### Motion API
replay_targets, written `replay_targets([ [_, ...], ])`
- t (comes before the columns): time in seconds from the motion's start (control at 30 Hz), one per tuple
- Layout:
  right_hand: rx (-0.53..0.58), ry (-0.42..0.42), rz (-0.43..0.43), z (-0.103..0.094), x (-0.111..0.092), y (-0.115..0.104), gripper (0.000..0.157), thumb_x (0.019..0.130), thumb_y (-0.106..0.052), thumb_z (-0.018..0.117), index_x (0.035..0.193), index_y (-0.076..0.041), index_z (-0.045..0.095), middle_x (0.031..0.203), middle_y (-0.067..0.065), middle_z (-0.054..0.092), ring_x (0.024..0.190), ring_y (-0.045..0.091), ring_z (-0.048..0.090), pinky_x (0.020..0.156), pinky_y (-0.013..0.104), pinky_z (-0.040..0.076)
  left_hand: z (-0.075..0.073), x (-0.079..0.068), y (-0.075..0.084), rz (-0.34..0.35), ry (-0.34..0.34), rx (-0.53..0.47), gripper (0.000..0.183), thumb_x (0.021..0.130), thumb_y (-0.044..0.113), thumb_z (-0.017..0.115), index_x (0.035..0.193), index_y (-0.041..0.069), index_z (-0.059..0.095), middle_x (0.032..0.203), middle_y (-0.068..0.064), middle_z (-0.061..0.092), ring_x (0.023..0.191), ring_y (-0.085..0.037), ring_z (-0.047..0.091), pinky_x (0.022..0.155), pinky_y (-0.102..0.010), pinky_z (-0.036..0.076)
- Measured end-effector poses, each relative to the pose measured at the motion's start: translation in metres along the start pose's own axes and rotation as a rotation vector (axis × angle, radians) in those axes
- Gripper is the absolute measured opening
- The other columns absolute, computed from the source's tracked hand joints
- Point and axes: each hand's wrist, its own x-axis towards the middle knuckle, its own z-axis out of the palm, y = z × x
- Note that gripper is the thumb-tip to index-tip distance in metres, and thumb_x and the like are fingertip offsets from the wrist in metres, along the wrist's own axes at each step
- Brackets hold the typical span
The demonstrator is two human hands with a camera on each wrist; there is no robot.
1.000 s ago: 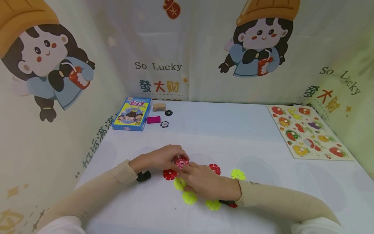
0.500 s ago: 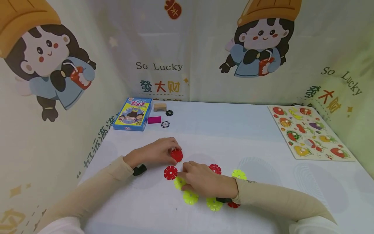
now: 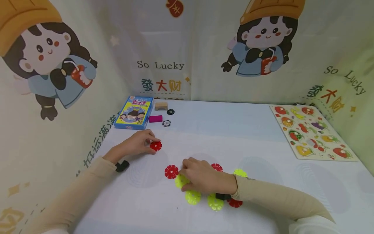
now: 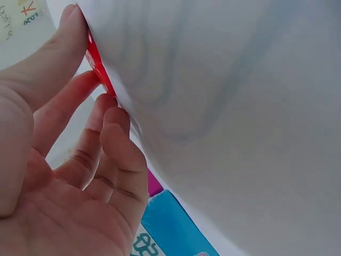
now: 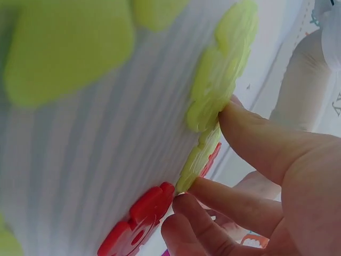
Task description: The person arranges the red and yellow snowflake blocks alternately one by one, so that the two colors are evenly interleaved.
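A red disc (image 3: pixel 155 146) is pinched by the left hand (image 3: pixel 136 143), grip parted disc-wide; at five o'clock from it, a yellow-green disc (image 3: pixel 181 182) is held likewise on the counter (image 3: pixel 131 208) by the right hand (image 3: pixel 203 177).

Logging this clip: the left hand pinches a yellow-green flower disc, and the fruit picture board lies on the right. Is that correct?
Not quite: the flower disc pinched by the left hand is red, not yellow-green; the head view shows it. The fruit picture board does lie on the right.
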Motion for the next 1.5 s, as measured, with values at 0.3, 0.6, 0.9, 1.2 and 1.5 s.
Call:
replay_targets([
  [0.3, 0.013, 0.005, -0.069, -0.003, 0.003, 0.003, 0.04, 0.078, -0.047, 0.073, 0.106, -0.019, 0.069, 0.093, -0.006, 0.057, 0.08, 0.006, 0.048, 0.062, 0.016, 0.043, -0.002, 0.001, 0.004, -0.04, 0.015, -0.009, 0.053, 0.07, 0.032, 0.083, 0.121, 0.03, 0.066, 0.102, 0.004, 0.058, 0.097, -0.017, 0.05, 0.07, -0.025, 0.05],
  [0.6, 0.103, -0.088, 0.002, -0.004, 0.009, 0.002, 0.041, 0.076, -0.043, 0.075, 0.11, -0.02, 0.067, 0.098, -0.008, 0.057, 0.087, 0.005, 0.048, 0.069, 0.017, 0.044, 0.002, 0.003, 0.003, -0.041, 0.01, -0.012, 0.054, 0.07, 0.032, 0.083, 0.121, 0.031, 0.065, 0.104, 0.005, 0.058, 0.099, -0.016, 0.051, 0.07, -0.024, 0.051],
  [0.9, 0.177, -0.139, 0.04, -0.005, 0.013, 0.004, 0.046, 0.074, -0.044, 0.078, 0.11, -0.019, 0.064, 0.097, -0.01, 0.057, 0.087, 0.003, 0.048, 0.076, 0.018, 0.045, 0.003, 0.003, 0.007, -0.062, 0.019, -0.025, 0.054, 0.069, 0.029, 0.084, 0.12, 0.03, 0.066, 0.101, 0.004, 0.058, 0.097, -0.017, 0.051, 0.07, -0.024, 0.051],
  [1.2, 0.158, -0.029, -0.063, -0.008, 0.013, 0.006, 0.038, 0.071, -0.041, 0.076, 0.103, -0.021, 0.072, 0.087, -0.01, 0.063, 0.07, 0.0, 0.051, 0.064, 0.017, 0.043, 0.003, 0.003, 0.006, -0.05, 0.026, -0.002, 0.054, 0.069, 0.031, 0.083, 0.121, 0.03, 0.066, 0.1, 0.005, 0.057, 0.095, -0.016, 0.051, 0.07, -0.024, 0.05],
  [1.5, 0.11, 0.15, 0.049, -0.022, 0.071, 0.05, 0.045, 0.071, -0.048, 0.077, 0.102, -0.016, 0.074, 0.093, -0.004, 0.072, 0.077, 0.007, 0.058, 0.069, 0.02, 0.048, 0.001, 0.002, 0.011, -0.035, 0.012, 0.036, 0.053, 0.07, 0.03, 0.083, 0.12, 0.029, 0.066, 0.099, 0.005, 0.058, 0.094, -0.016, 0.05, 0.07, -0.024, 0.049],
])
